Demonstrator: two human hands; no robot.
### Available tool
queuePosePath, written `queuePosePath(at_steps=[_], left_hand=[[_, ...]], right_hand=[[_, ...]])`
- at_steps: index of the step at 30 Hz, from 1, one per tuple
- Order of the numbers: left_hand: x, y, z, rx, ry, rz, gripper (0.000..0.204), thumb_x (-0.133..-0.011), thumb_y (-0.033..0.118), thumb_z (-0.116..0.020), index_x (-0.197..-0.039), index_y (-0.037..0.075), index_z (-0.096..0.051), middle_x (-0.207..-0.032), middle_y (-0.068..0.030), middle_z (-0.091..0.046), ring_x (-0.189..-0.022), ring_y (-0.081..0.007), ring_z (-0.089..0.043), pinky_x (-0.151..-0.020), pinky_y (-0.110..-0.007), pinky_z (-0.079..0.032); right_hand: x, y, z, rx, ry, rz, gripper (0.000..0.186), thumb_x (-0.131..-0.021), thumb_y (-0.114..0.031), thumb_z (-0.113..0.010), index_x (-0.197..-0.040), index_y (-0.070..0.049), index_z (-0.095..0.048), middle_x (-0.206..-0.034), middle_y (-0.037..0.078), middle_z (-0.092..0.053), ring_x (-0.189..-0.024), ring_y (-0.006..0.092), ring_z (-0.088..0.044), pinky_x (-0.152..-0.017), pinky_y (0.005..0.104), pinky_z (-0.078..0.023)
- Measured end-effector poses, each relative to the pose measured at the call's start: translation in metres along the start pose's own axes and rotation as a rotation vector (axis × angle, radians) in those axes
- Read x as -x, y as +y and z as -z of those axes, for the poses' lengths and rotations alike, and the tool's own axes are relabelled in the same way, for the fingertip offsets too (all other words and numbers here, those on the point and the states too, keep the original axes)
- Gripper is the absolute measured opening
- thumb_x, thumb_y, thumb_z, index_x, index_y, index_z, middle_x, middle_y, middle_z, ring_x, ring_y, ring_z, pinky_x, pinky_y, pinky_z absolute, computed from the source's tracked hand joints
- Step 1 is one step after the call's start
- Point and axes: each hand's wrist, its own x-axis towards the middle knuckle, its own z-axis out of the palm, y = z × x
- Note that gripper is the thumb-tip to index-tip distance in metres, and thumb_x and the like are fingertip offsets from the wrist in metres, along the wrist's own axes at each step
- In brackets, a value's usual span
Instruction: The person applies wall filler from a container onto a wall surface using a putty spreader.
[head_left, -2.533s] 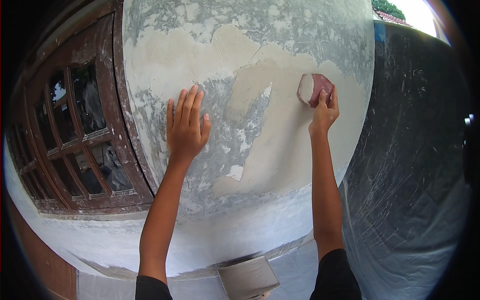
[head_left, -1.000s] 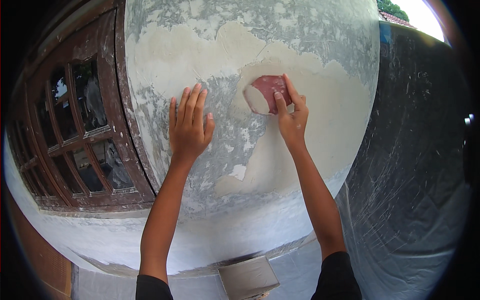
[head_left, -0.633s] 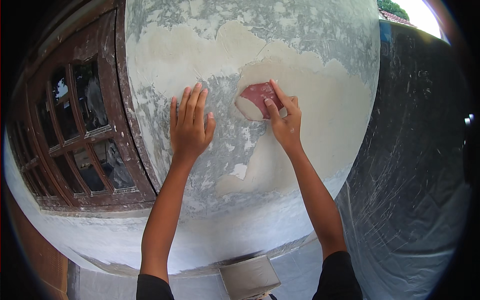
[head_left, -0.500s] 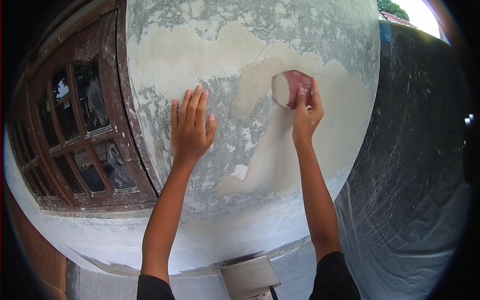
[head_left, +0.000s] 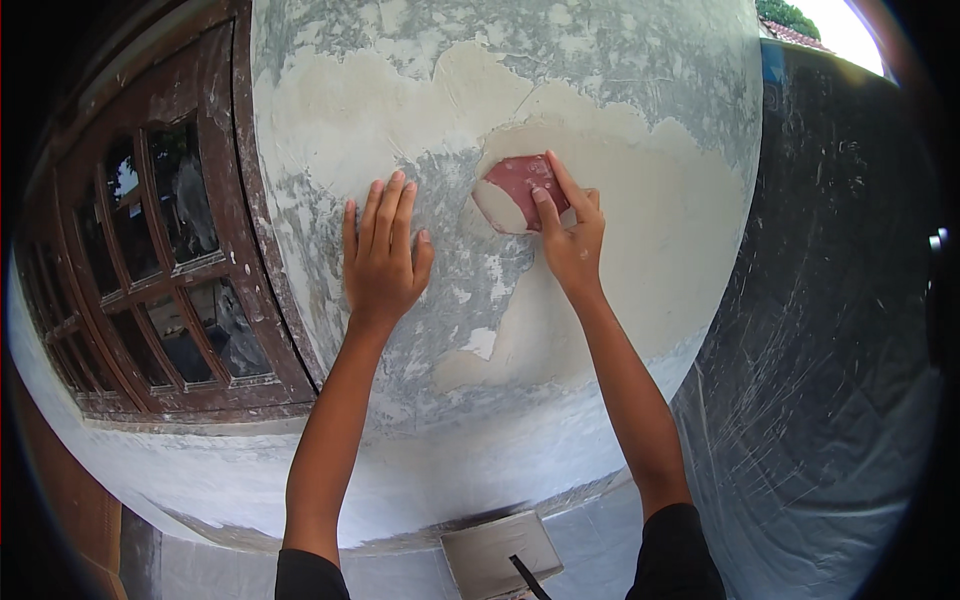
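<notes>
Pink-red scraper [head_left: 522, 190] lies against the wall [head_left: 590, 45], just off the centre of view between 12 and 1 o'clock, at the left border of the cream filler patch [head_left: 640, 250]. Pale paste [head_left: 497, 207] covers its 8 o'clock corner.

My right hand [head_left: 575, 240] is clamped on the scraper's 4 o'clock side: thumb across the face toward me, index finger up along the edge. I judge this grip spreads pressure over the plate and leaves the far edge free to meet the wall.

My left hand [head_left: 383, 270] is apart from it, toward 10 o'clock, holding nothing; palm seemingly flat on the grey area, fingers pointing to 12, thumb out toward 1. Likely a brace for my body.

Poses: right forearm [head_left: 632, 385] slants from 5 o'clock up toward 11, wrist near straight; left forearm [head_left: 340, 430] rises from 7 toward 1.

Farther out: brown-framed window [head_left: 145, 290] at 9, dark plastic sheeting [head_left: 810, 290] at 3, a paste-smeared board or box [head_left: 480, 555] at 6. A dark rod [head_left: 524, 575] shows before it; cut off, so I cannot identify it.
</notes>
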Motion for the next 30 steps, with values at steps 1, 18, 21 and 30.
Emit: queuePosePath(at_steps=[1,18,21,30], left_hand=[[0.000,0.000,0.001,-0.003,0.001,-0.002,0.052,-0.092,0.020,-0.054,-0.142,0.010,-0.048,-0.148,-0.0069,-0.047,-0.141,-0.0252,-0.039,-0.120,-0.050,-0.024],[0.000,0.000,0.000,-0.005,0.000,0.003,0.052,-0.091,0.020,-0.053,-0.142,0.010,-0.048,-0.149,-0.0063,-0.046,-0.141,-0.0243,-0.039,-0.120,-0.050,-0.024],[0.000,0.004,-0.003,0.000,0.008,0.002,0.052,-0.091,0.019,-0.053,-0.142,0.010,-0.048,-0.149,-0.0063,-0.046,-0.141,-0.0246,-0.039,-0.120,-0.050,-0.024],[0.005,0.007,-0.002,-0.009,-0.001,0.015,0.053,-0.092,0.020,-0.053,-0.143,0.010,-0.047,-0.150,-0.0062,-0.045,-0.141,-0.0248,-0.038,-0.120,-0.050,-0.023]], right_hand=[[-0.002,0.000,-0.002,0.006,0.028,-0.069,0.041,-0.095,-0.014,-0.065,-0.136,-0.013,-0.060,-0.111,0.015,-0.066,-0.101,0.0211,-0.058,-0.094,0.0335,-0.045],[-0.001,0.008,0.004,0.096,0.016,-0.095,0.042,-0.098,-0.015,-0.061,-0.139,-0.009,-0.057,-0.117,0.014,-0.063,-0.107,0.0211,-0.059,-0.097,0.0323,-0.044],[-0.016,0.013,0.007,-0.528,0.370,-0.264,0.042,-0.096,-0.015,-0.064,-0.138,-0.015,-0.059,-0.110,0.011,-0.063,-0.101,0.0187,-0.057,-0.096,0.0312,-0.042],[-0.025,0.021,0.016,-0.459,0.389,-0.279,0.042,-0.099,-0.017,-0.061,-0.138,-0.004,-0.056,-0.130,0.013,-0.061,-0.107,0.0182,-0.059,-0.097,0.0303,-0.044]])
